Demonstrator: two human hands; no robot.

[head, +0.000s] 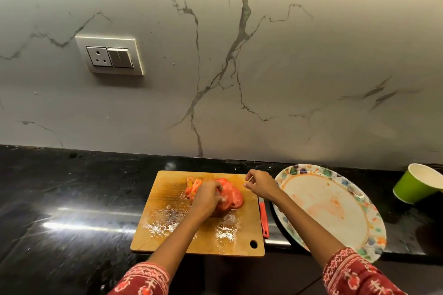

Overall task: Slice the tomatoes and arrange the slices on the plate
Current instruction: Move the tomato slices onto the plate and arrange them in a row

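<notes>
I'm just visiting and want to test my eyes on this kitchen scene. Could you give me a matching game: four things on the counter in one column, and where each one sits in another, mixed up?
Things:
1. tomato slices
2. knife
3. plate
4. green cup

Places:
A. far right, lying tilted on the counter
B. on the cutting board, under the left hand
C. in the gap between board and plate
D. right of the board, stained, holding no slices

Pairs: 1-B, 2-C, 3-D, 4-A
</notes>
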